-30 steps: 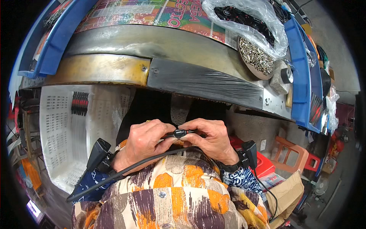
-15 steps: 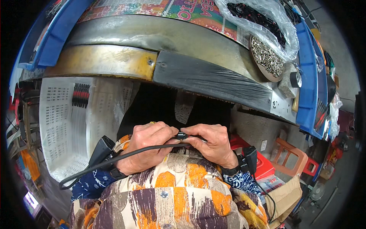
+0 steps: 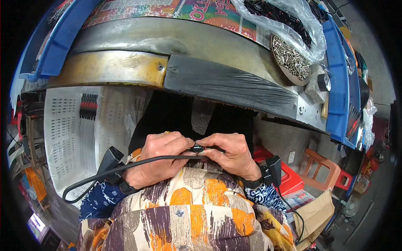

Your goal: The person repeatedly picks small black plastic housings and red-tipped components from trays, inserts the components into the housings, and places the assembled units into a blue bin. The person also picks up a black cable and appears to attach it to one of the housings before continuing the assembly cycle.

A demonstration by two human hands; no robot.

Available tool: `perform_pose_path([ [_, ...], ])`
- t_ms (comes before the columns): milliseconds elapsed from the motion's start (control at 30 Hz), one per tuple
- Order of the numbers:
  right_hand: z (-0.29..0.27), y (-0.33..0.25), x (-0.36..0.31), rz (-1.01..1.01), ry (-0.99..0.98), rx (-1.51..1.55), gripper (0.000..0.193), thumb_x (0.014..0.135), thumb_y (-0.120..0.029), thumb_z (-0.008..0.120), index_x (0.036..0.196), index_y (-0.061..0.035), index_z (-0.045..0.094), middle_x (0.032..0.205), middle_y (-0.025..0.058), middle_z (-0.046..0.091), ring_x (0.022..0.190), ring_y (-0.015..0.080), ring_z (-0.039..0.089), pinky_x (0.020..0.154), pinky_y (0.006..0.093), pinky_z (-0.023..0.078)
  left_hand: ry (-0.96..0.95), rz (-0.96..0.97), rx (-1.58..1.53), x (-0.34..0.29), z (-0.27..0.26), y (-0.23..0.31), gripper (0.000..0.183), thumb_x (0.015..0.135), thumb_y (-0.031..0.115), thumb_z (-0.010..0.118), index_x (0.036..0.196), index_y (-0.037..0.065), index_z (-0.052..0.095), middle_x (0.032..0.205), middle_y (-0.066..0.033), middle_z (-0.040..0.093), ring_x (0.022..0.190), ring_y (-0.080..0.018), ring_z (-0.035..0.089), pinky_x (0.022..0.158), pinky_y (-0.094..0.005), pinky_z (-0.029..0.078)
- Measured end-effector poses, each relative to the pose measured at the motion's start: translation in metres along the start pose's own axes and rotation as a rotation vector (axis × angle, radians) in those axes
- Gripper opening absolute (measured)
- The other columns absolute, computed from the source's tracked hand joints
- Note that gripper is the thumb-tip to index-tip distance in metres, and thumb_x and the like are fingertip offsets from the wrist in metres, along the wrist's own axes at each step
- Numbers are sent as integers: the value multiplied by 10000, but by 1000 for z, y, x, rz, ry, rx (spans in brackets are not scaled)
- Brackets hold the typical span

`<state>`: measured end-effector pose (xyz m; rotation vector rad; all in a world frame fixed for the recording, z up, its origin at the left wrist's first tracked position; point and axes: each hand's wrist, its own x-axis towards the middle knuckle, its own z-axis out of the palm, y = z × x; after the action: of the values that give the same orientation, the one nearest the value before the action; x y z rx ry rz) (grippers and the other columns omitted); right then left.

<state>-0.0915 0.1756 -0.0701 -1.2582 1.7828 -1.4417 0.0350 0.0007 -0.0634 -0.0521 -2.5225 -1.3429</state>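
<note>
Close to my body, both hands meet fingertip to fingertip over a small, dark, glossy piece, whose kind I cannot make out. My left hand pinches its left end between thumb and fingers. At the other end, my right hand grips a dark, slim part that runs beneath the fingers. Much of the held thing is hidden by both hands. A black cable passes across the front of my left hand and ends near the held piece; whether it joins it I cannot tell. Each wrist carries a black strapped device.
Ahead is a metal-edged bench with a bowl of small metal pins and a plastic bag of black parts. Blue bins flank it. A white crate holds black-and-red parts at left; stools stand at right.
The view has shifted slightly, and the bench sits a little further left. Both hands keep their pinch; the piece between them looks slightly turned.
</note>
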Motion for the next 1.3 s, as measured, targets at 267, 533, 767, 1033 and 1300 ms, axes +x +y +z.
perform_pose_path([
  [267, -4, -8, 7, 12, -6, -21, 188, 831, -63, 742, 989, 30, 700, 843, 138, 720, 728, 217, 721, 616, 280, 551, 40, 64, 38, 6, -5, -1, 196, 700, 4, 781, 852, -2, 658, 744, -115, 660, 633, -262, 660, 556, -341, 513],
  [533, -10, -8, 7, 124, -120, 149, 176, 821, -44, 746, 973, 36, 709, 785, 129, 714, 664, 194, 714, 572, 265, 533, 24, 86, -17, 2, -4, 0, 192, 700, -1, 759, 851, 0, 640, 729, -113, 616, 620, -278, 637, 551, -354, 510],
  [767, 0, -4, 6, -54, 34, -19, 194, 849, -50, 732, 1025, 26, 705, 813, 106, 723, 703, 179, 717, 595, 259, 547, 61, 88, 5, 7, -6, -1, 231, 668, -37, 759, 867, -8, 647, 749, -135, 656, 636, -290, 660, 557, -346, 511],
  [1033, -8, -13, 13, -16, 21, 5, 182, 859, -51, 729, 1012, 41, 691, 827, 117, 721, 712, 178, 723, 623, 258, 560, 68, 138, 63, 15, -11, 0, 249, 652, -33, 763, 872, 1, 651, 724, -123, 633, 613, -271, 641, 539, -344, 500],
  [1300, -10, -18, 19, -32, 81, 97, 213, 841, -37, 744, 1030, 46, 692, 844, 125, 720, 724, 170, 716, 616, 260, 546, 150, 200, 120, 22, -12, 1, 263, 640, -2, 766, 879, 21, 659, 727, -88, 616, 608, -248, 629, 542, -333, 503],
])
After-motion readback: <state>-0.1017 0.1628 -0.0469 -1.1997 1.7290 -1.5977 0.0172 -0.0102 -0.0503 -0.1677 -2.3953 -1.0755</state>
